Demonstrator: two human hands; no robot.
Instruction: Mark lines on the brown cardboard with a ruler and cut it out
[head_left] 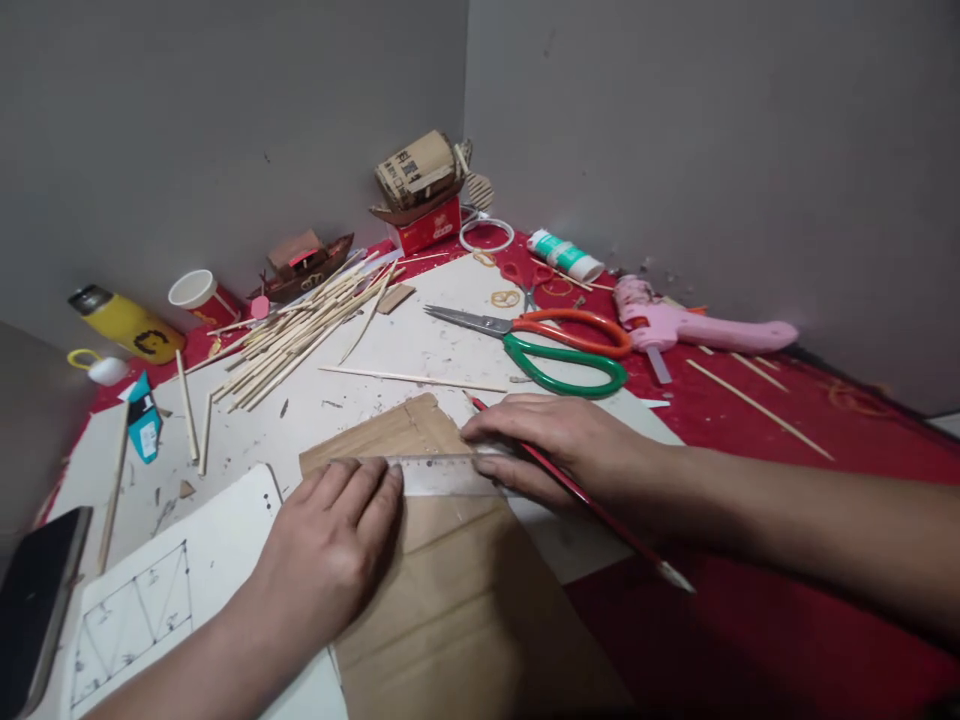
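the fingers of the left hand [337,530] lie flat and side by side on one end of a clear ruler [442,475], gripping nothing. the right hand [555,440] has a red pencil [589,502] tucked in its bent fingers, and its thumb side touches the other end of the ruler. the ruler sits across the brown cardboard [435,610], near its far end. the cardboard is right in front of the person, so call it the middle of a clock, with 12 at the top.

the work on this piece looks early to me. it looks like one big sheet, and i can't make out any pencil line on it. the ruler is in place. at 9 o'clock, the notebook [232,515] has a zigzag drawing that looks done.

big scissors [510,326] lie at 1 o'clock with no hand on them. a pink glue gun [705,330] lies at 2, also left alone. at 11 is a heap of loose sticks [300,335]. past them is a little boat [311,268], which looks all put together.
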